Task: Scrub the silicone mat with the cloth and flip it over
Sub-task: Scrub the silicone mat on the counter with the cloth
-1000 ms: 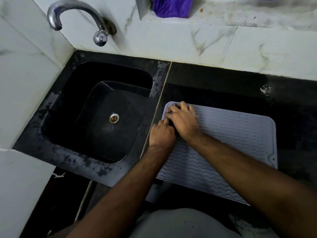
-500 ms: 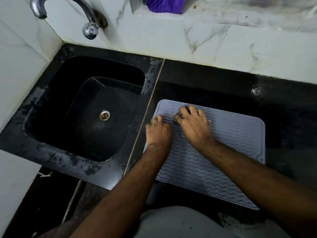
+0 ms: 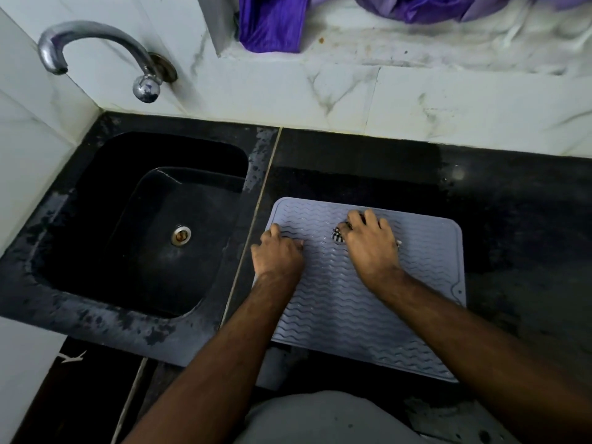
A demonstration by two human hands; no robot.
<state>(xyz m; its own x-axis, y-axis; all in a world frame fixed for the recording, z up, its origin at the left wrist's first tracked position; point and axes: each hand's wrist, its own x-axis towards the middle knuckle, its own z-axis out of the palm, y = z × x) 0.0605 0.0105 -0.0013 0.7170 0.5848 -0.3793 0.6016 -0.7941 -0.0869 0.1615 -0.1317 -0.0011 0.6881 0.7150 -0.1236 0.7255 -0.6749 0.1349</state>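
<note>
The grey silicone mat (image 3: 368, 299) lies flat on the black table (image 3: 512, 219), ribbed side up, at 3 o'clock of the sink (image 3: 141, 225). The right hand (image 3: 371, 248) is curled over a small checked cloth (image 3: 337, 234) and presses it onto the mat's far half. The left hand (image 3: 277, 254) rests knuckles-up on the mat's 9 o'clock edge, seemingly pinning it; whether it grips anything cannot be told. Judging by this, scrubbing is under way, and the flip is not yet done.

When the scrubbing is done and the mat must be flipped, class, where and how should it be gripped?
Probably pinch the silicone mat at its near edge, which overhangs the countertop edge, coming from below and in front. It lies flat, so only that edge offers a lip.
</note>
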